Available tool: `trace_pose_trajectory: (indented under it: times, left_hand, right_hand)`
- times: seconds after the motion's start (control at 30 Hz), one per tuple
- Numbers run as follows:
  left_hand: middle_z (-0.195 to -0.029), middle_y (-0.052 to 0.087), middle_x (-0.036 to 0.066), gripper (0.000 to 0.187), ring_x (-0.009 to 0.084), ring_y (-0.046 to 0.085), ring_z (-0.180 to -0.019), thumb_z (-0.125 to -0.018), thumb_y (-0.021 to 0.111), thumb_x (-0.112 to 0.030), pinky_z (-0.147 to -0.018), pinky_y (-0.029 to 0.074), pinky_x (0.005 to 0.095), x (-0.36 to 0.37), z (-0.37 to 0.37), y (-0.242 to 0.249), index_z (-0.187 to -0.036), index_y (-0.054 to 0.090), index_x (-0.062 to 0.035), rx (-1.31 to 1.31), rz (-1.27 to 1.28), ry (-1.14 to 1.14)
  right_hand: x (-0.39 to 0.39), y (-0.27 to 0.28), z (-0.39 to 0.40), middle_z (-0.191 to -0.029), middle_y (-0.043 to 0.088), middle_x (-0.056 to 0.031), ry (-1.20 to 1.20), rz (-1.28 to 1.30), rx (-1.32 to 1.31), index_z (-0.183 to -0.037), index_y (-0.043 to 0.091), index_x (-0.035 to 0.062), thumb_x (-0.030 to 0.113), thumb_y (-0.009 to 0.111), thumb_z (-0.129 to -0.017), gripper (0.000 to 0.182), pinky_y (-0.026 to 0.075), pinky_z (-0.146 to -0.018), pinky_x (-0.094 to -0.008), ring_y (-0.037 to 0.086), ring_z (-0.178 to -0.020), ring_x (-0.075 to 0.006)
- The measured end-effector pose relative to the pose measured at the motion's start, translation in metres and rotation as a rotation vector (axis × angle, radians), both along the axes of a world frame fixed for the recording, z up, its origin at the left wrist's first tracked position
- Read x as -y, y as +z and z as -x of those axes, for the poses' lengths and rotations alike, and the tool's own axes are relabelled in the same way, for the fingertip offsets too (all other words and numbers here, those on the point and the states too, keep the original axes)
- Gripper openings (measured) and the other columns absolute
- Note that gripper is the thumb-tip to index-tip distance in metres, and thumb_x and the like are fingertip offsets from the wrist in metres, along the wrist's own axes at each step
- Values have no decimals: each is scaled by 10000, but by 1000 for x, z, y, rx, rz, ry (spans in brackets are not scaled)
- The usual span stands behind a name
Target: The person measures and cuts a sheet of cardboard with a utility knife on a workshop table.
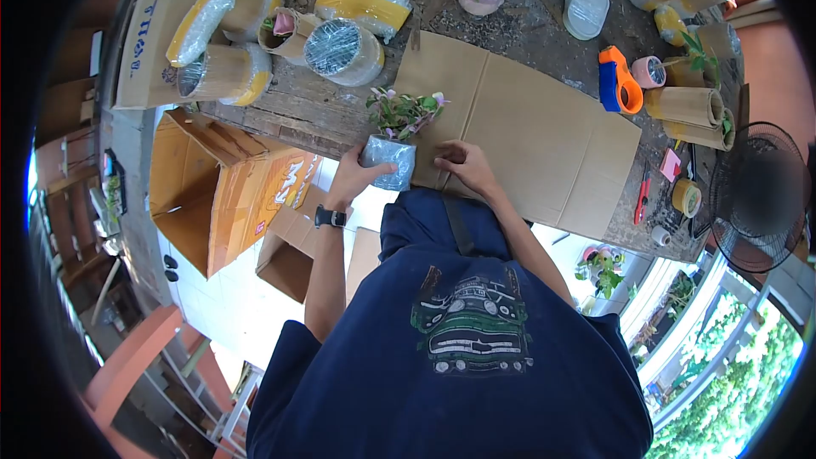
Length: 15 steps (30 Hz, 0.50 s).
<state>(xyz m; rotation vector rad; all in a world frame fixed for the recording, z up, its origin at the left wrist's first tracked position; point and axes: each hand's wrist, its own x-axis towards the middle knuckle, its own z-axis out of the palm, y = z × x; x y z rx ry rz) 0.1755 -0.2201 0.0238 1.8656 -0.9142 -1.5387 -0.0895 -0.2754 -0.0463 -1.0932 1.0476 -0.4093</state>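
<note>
Dark blue shirt with a green car print fills the lower view, worn by the person looking down at a wooden table (280, 110). Their left hand (355, 177) wraps its grip around a small potted plant (391, 149), fingers closed on the silvery plastic wrap covering the pot at the table's near edge; a black watch sits on that wrist. Their right hand (466, 165) lies palm down, fingers together, on a flattened cardboard sheet (527, 132) just beside the pot, holding nothing. Farther back on the table lie several bundles wrapped in plastic and yellow tape (361, 7), and an orange and blue tape dispenser (619, 81) rests beyond the sheet. Open cardboard boxes (229, 195) stand on the floor to the left.
</note>
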Motion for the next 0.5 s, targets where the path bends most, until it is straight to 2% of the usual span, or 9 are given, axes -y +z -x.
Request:
trace_pose_trajectory:
  times: [0.13, 0.23, 0.27, 0.37, 0.5]
  left_hand:
    - [-1101, 700, 159, 779, 211, 684, -977, -679, 888, -326, -872, 536, 315, 2, -7, 5, -1258, 584, 98, -17, -17, -42]
    - [-1083, 706, 150, 770, 207, 688, -967, -680, 883, -330, -874, 536, 315, 3, -10, 1, -1254, 592, 93, 14, -51, -39]
    - [-1143, 685, 173, 820, 231, 671, -1041, -677, 878, -330, -918, 521, 322, 4, -11, -4, -1303, 557, 92, -19, -69, -44]
    - [-1223, 645, 200, 892, 257, 633, -1134, -670, 878, -325, -964, 502, 327, 4, -8, -10, -1362, 500, 91, 132, -48, -73]
    - [-1301, 596, 217, 1006, 281, 599, -1197, -668, 879, -353, -1018, 474, 356, -1, 0, -18, -1435, 401, 88, 52, 7, -54]
  right_hand:
    - [0, -11, -1, -1004, 743, -144, -26, 25, 9, -1162, 663, -38, 88, 775, -840, 363, 561, -813, -305, 716, -929, -179]
    - [0, -15, -1, -976, 748, -139, -35, 41, 28, -1152, 669, -29, 98, 776, -837, 356, 566, -789, -304, 722, -904, -184]
    - [1, -16, 0, -974, 748, -139, -29, 49, 13, -1151, 670, -29, 100, 779, -835, 358, 567, -790, -305, 722, -903, -185]
    - [1, -8, 0, -982, 745, -142, -15, 56, -26, -1162, 662, -34, 104, 786, -836, 375, 565, -802, -304, 720, -913, -186]
    - [-2, -13, 1, -1003, 738, -148, -6, 47, -47, -1181, 647, -46, 109, 791, -844, 397, 562, -823, -306, 715, -939, -189]
